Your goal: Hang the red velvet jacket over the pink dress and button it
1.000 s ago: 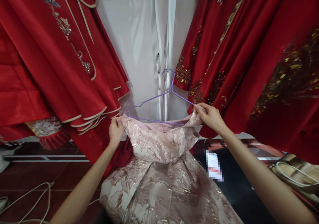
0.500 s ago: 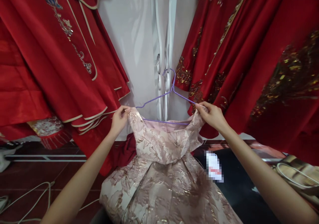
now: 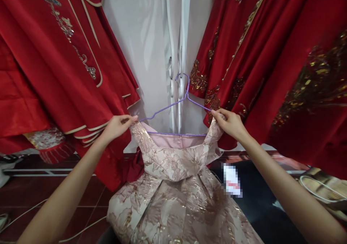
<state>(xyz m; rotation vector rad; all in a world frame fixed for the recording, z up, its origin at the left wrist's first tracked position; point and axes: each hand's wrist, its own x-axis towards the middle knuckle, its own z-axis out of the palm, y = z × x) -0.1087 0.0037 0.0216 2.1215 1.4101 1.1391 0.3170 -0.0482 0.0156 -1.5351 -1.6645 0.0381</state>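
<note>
Red robes (image 3: pixel 67 74) crowd a white door (image 3: pixel 151 56). The left hand (image 3: pixel 116 126) and right hand (image 3: pixel 229 123) pinch the pink dress (image 3: pixel 176 164) by its shoulders on the wire hanger (image 3: pixel 176 133). If either pinch slackens, that side could slide off the thin wire.

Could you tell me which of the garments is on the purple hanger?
The pink dress in the middle; the red robes beside it hang from above.

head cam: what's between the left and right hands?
Head view: the purple wire hanger and the neckline of the pink dress span the gap from left hand to right hand, each pinching a dress shoulder.
</note>
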